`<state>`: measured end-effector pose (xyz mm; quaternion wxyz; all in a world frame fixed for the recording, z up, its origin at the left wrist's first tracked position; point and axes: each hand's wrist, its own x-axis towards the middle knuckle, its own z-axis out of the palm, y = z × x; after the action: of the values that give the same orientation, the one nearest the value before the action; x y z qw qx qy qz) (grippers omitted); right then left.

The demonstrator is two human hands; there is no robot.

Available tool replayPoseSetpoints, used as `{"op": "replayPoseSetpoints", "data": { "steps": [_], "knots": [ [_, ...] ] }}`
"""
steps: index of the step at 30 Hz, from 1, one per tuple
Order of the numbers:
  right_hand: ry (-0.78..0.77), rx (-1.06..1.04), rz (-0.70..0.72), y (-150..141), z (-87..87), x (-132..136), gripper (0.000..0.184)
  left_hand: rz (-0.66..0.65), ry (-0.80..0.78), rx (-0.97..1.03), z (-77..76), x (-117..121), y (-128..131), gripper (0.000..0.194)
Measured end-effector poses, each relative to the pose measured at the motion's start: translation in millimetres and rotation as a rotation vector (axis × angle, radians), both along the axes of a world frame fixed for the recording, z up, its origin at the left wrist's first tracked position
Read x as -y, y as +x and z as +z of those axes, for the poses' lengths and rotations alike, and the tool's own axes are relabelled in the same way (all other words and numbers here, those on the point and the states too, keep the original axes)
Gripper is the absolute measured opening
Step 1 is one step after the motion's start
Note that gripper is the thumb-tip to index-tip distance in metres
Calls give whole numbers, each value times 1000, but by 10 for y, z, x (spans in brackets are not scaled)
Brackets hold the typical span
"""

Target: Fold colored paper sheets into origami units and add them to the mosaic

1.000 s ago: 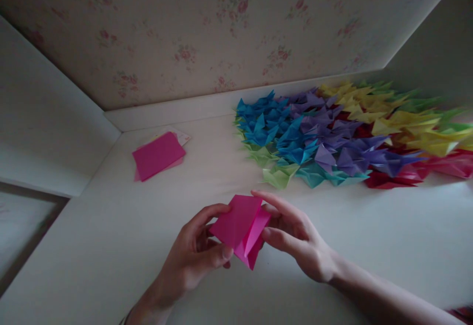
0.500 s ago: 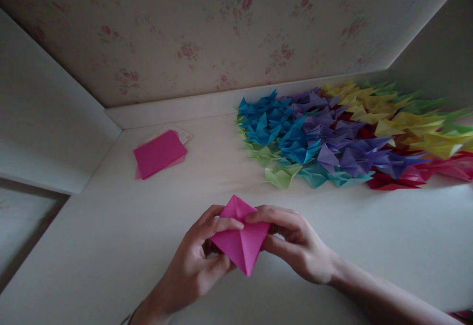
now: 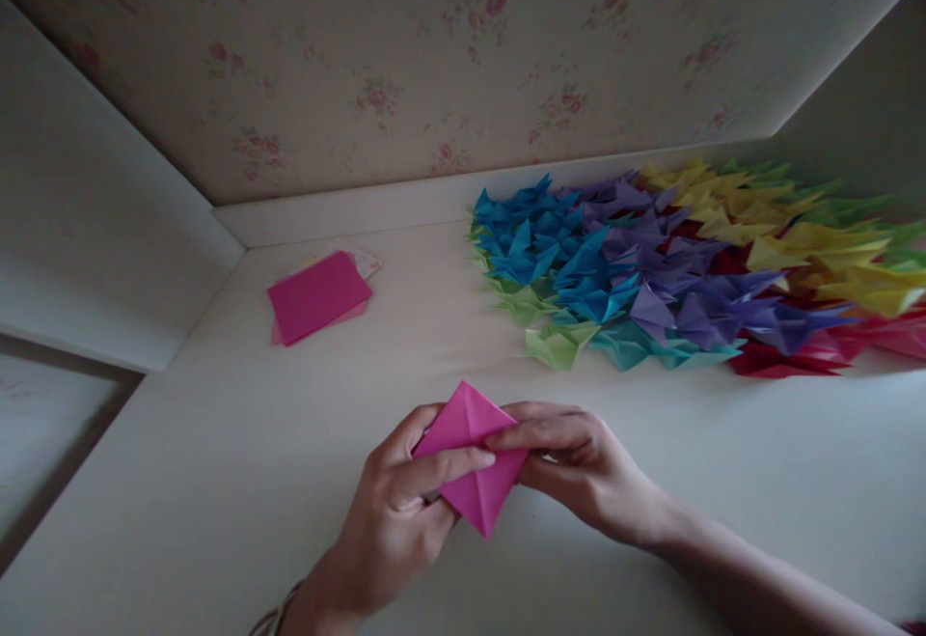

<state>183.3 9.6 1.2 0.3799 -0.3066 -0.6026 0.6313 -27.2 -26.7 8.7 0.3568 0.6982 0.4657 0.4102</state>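
A pink origami paper (image 3: pixel 469 493), folded into a diamond with a crease down its middle, is held above the white table between both hands. My left hand (image 3: pixel 394 501) grips its left side, the index finger lying across the face and the thumb underneath at the lower left edge. My right hand (image 3: pixel 579 457) pinches the right corner, with its index fingertip on the middle of the face, close to the left fingertip. The paper's underside and some of the fingers beneath it are hidden.
A stack of pink paper sheets (image 3: pixel 320 296) lies at the back left of the white table (image 3: pixel 217 482). Many folded paper cranes (image 3: pixel 658 269) in blue, purple, yellow, green and red crowd the back right. A floral-papered wall (image 3: pixel 405 67) rises behind.
The paper has gone from a folded shape with loose flaps at its right to a flattened diamond facing up. Both index fingers have moved onto its face. The view has shifted slightly.
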Motion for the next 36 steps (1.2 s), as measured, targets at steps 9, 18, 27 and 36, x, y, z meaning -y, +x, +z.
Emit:
{"op": "replayPoseSetpoints", "data": {
  "steps": [9, 18, 27, 36],
  "knots": [
    [5, 37, 37, 29, 76, -26, 13, 5, -169, 91, 78, -77, -10, 16],
    [-96, 128, -169, -115, -54, 104, 26, 60, -383, 126, 76, -72, 74, 35],
    [-102, 136, -276, -151, -82, 149, 27, 134, -434, 198, -3, -37, 155, 28],
    [-185, 144, -292, -140, -109, 145, 30, 297, -308, 129, -29, -28, 96, 26]
  ]
}}
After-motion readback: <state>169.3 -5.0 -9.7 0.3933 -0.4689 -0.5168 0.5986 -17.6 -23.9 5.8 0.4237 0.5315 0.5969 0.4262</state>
